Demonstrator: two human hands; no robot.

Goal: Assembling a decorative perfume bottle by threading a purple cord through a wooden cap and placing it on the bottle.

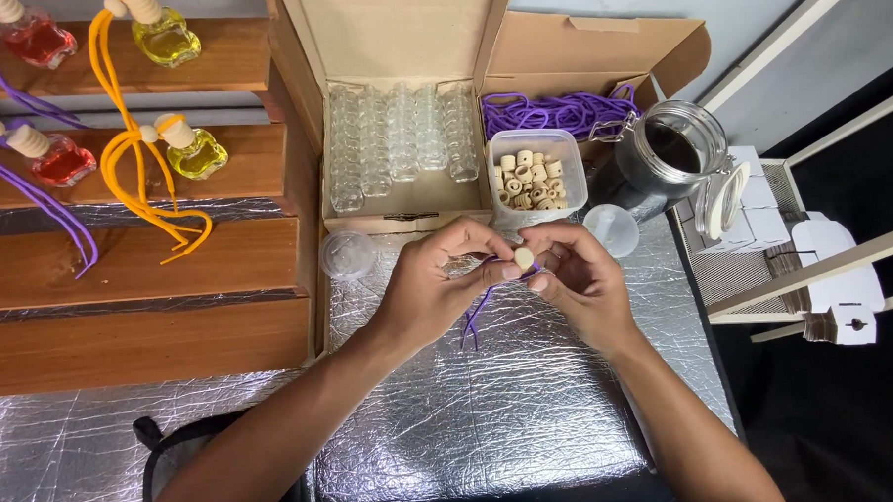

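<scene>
Both forearms are entering cut off at the bottom edge. Left hand (433, 281) and right hand (576, 276) are meeting above the foil-covered tabletop (492, 418), fingers clamped on a purple cord (478, 314) and small wooden cap (524, 257); fingers are hiding the cord's upper end.

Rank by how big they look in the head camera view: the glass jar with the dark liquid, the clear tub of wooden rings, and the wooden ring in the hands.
1. Glass jar, largest.
2. Clear tub, a little smaller; they sit at similar distance, so the order is fairly safe.
3. Wooden ring, by far the smallest, between the fingertips of the left hand and the right hand.
</scene>
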